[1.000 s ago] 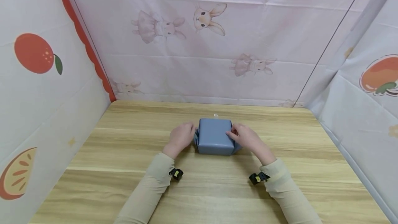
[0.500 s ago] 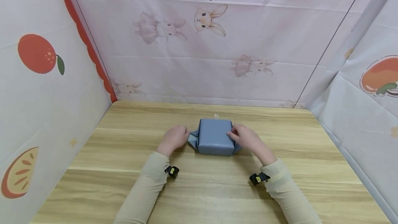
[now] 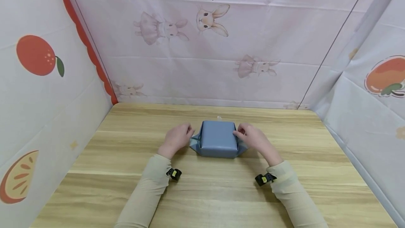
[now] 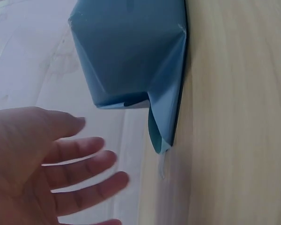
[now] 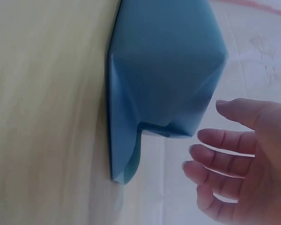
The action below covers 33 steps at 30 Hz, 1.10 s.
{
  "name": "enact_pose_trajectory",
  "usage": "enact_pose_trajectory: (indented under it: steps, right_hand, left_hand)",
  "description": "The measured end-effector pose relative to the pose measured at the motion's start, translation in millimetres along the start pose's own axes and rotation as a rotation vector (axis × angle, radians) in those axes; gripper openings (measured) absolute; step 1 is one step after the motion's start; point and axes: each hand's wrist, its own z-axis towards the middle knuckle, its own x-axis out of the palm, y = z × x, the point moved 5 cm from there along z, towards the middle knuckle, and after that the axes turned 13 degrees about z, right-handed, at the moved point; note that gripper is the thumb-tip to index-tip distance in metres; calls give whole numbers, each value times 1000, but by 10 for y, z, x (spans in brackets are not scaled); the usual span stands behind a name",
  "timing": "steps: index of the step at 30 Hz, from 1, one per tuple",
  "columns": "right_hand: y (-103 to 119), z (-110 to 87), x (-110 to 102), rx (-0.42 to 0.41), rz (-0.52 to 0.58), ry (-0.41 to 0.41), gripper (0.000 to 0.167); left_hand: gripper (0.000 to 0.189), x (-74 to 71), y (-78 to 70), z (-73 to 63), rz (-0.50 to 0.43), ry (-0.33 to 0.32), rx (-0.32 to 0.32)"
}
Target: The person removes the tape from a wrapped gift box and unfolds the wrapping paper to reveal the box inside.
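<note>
Nearest are two light sleeves, the left one [image 3: 143, 192] and the right one [image 3: 294, 192], each with a small black device at the cuff, on the left [image 3: 174, 173] and on the right [image 3: 265, 178]. Beyond them, the left hand [image 3: 176, 138] and right hand [image 3: 253, 138] flank a blue-wrapped box [image 3: 218, 134], one at each end. Both hands have loosely bent, parted fingers and grip nothing; the wrist views show a gap between each hand and the wrapping. The box sits on the wood-grain tabletop [image 3: 205, 200], toward its far side, with a folded flap jutting from its left end [image 3: 195, 145] and its right end [image 3: 242, 148]. Just behind it lies a small pale bit [image 3: 219, 118]. Farthest hangs a pinkish cloth [image 3: 196, 76] printed with rabbits.
</note>
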Motion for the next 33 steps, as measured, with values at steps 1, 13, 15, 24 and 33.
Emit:
enact_pose_trajectory:
  steps: [1, 13, 15, 24, 33]
  right_hand:
    - [-6, 6, -12, -4, 7, -7, 23]
    - [-97, 219, 21, -28, 136, -4, 48]
    - [-112, 257, 43, -40, 128, 5, 50]
    - [-110, 319, 71, -40, 91, 19, 47]
    - [-56, 256, 14, -87, 94, -11, 42]
  left_hand:
    - [24, -10, -16, 6, -4, -22, 6]
    - [46, 67, -188, 192, -80, -74, 80]
    - [50, 103, -202, 235, -111, -53, 81]
    - [51, 190, -254, 380, -186, -26, 146]
    - [52, 154, -288, 321, -174, -26, 177]
